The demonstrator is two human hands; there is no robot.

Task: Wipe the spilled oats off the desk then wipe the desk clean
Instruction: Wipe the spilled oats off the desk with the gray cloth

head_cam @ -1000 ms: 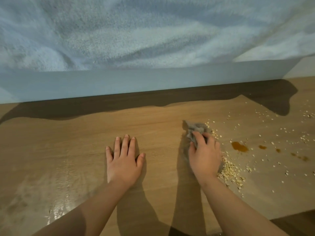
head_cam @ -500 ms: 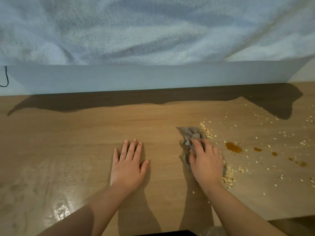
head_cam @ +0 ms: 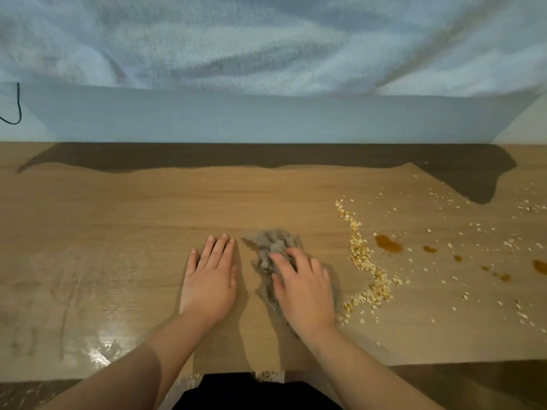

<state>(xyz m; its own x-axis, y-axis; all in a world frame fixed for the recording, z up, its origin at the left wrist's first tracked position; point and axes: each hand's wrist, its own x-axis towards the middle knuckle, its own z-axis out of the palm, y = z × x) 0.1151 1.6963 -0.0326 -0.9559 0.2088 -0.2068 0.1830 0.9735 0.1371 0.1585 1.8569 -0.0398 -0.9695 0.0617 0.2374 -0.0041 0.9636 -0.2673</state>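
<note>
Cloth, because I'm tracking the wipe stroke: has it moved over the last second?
Yes. The cloth slid left, away from the largest brown stain, under the right hand.

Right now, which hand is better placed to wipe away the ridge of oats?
Right. The right hand holds the grey cloth beside the oat ridge; the left hand lies flat, empty, farther off.

The right hand (head_cam: 305, 288) covers the near half of the grey cloth (head_cam: 273, 247). At 9 o'clock the picture's edge cuts off a black cable (head_cam: 18, 108); at 3 o'clock it cuts a brown stain (head_cam: 540, 266) and the outer scatter of oats (head_cam: 359, 253). Both forearms (head_cam: 127, 371) run out at 6 o'clock.
</note>
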